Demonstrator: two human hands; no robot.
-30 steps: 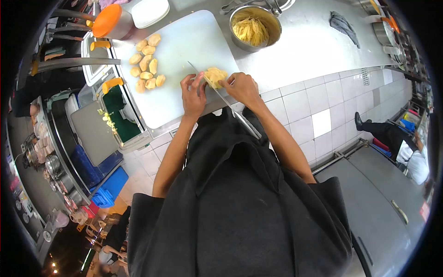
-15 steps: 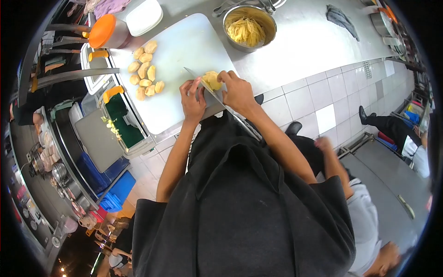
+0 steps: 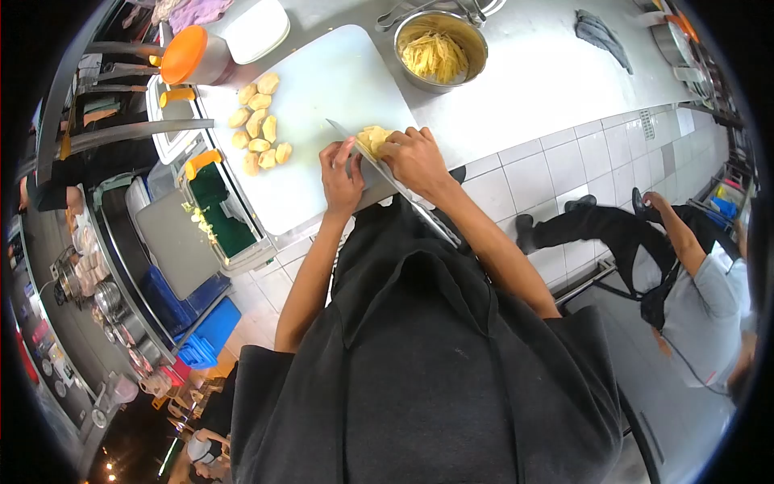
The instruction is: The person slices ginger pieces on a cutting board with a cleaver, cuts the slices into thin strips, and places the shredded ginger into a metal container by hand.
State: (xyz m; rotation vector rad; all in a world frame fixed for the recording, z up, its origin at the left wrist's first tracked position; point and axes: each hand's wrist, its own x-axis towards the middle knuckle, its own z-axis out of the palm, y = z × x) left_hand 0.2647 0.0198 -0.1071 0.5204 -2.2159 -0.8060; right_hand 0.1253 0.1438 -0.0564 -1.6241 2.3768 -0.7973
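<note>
A knife (image 3: pixel 372 160) with a long blade slants across the near right part of the white cutting board (image 3: pixel 322 85). My left hand (image 3: pixel 343 179) has its fingers and thumb closed at the blade's left side. Against the other side lies a small stack of pale yellow slices (image 3: pixel 371 139). My right hand (image 3: pixel 417 163) presses down on this stack with curled fingers. Where the knife's handle is, I cannot make out. Several peeled, pale yellow pieces (image 3: pixel 256 125) sit in a group on the board's left side; their exact kind is unclear.
Behind the board's right corner stands a metal pot (image 3: pixel 441 48) of yellow strips. An orange-lidded container (image 3: pixel 185 55), a white lid-like tray (image 3: pixel 256 31) and a grey cloth (image 3: pixel 603 39) are on the counter. At left is a green-lined bin (image 3: pixel 222 214). A co-worker (image 3: pixel 697 298) is at right.
My right hand's fingers have come down closer over the slices. The co-worker has moved away to the right. The view has shifted slightly.
</note>
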